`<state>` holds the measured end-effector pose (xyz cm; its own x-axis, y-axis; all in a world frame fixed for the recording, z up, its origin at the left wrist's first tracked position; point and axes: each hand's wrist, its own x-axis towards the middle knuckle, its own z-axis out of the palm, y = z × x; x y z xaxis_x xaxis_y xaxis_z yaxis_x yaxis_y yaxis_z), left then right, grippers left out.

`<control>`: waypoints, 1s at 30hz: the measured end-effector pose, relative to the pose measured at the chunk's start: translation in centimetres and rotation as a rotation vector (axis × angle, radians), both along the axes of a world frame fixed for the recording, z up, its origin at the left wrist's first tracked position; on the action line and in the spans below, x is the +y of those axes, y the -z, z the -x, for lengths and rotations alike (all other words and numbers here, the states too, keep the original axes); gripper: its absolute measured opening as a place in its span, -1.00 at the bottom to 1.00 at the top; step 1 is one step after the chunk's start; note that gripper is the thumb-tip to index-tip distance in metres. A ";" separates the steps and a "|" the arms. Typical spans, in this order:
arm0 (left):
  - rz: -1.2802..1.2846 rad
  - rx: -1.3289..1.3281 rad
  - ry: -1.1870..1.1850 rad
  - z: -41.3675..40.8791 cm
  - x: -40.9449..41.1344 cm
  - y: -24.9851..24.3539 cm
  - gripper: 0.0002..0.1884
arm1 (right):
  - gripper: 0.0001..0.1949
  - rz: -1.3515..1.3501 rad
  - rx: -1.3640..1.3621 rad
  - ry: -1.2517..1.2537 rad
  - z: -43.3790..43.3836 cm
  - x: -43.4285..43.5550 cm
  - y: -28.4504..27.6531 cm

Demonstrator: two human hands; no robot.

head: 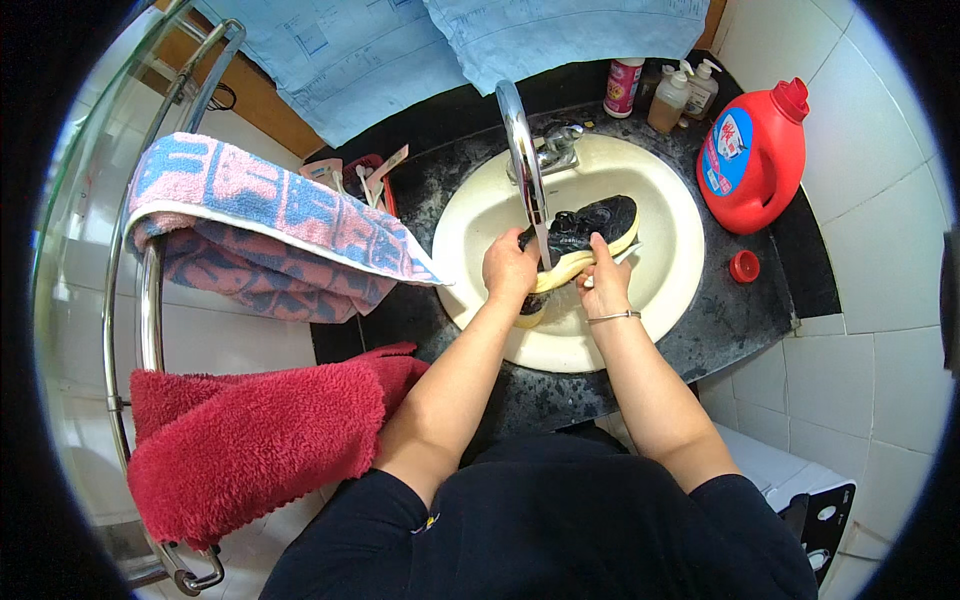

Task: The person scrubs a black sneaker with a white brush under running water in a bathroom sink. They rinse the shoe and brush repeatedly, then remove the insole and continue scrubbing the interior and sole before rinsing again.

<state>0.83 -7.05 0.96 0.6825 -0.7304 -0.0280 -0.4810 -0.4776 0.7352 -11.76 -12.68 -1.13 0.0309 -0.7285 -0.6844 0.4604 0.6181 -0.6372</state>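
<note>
A black shoe with a pale yellow sole [592, 225] is held on its side above the cream washbasin [679, 300]. My left hand [511, 264] grips one end of it. My right hand [606, 279] steadies the sole near the middle and also holds a thin white handle [628, 253], whose far end is hidden. Water runs from the curved chrome faucet [525, 142] onto the shoe between my hands. Under my left hand, a second dark item with a yellowish edge [531, 311], perhaps the other shoe, lies in the basin, partly hidden.
Right of the basin stand a red detergent jug [757, 157] and a red cap [744, 266]. Pump bottles [670, 101] and a pink bottle [622, 88] stand behind. A patterned towel [262, 202] and a red towel [262, 435] hang at left, near my left arm.
</note>
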 end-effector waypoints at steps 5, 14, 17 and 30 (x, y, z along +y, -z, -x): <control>0.018 0.609 -0.012 -1.4 0.0 -1.4 -0.72 | -0.63 -0.051 -0.142 -0.141 1.1 -0.1 1.1; -0.034 0.350 0.623 -0.8 3.6 -1.7 -0.33 | -0.64 0.061 -0.391 -0.180 0.9 0.9 5.2; -0.243 0.014 0.824 -1.5 4.1 -5.0 -0.33 | -0.67 0.113 -0.137 -0.207 2.0 1.3 4.0; -0.365 -0.419 0.784 0.5 3.1 -6.8 -0.66 | -0.55 0.228 -0.011 -0.397 3.4 1.5 0.4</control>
